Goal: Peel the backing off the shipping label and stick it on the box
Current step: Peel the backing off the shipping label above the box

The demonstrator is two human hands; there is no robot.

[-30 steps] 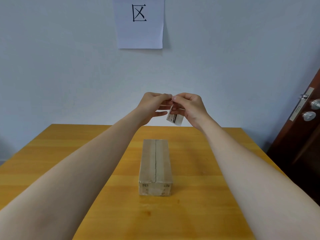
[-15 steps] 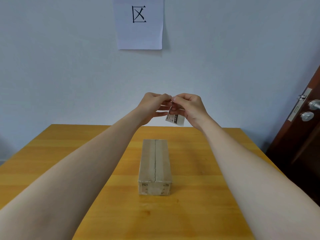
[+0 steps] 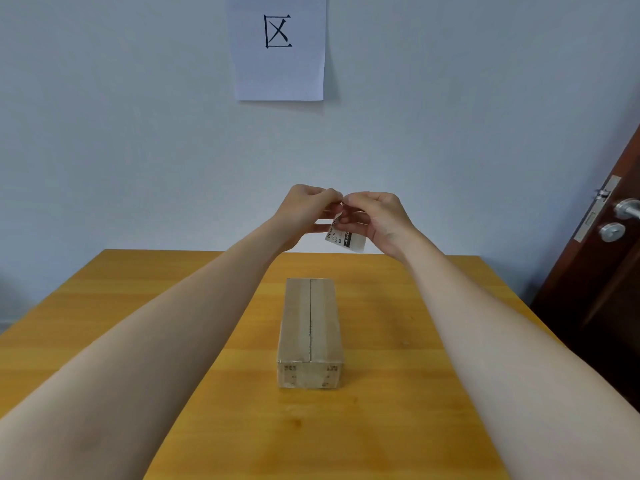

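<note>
A long brown cardboard box (image 3: 310, 327) lies lengthwise on the wooden table (image 3: 138, 323), its taped seam facing up. Above and beyond its far end, both hands are raised in front of the wall. My left hand (image 3: 306, 213) and my right hand (image 3: 379, 220) pinch the top corner of a small white shipping label (image 3: 346, 239) with black print. The label hangs down between the hands, tilted. Fingers hide its upper part, so I cannot tell whether the backing has separated.
A white sheet of paper (image 3: 278, 46) with a black character hangs on the wall straight ahead. A dark brown door (image 3: 602, 271) with a metal handle (image 3: 627, 207) stands at the right, close to the table's right edge.
The hands have stayed in nearly the same spot. The label has shifted only slightly between the fingertips.
</note>
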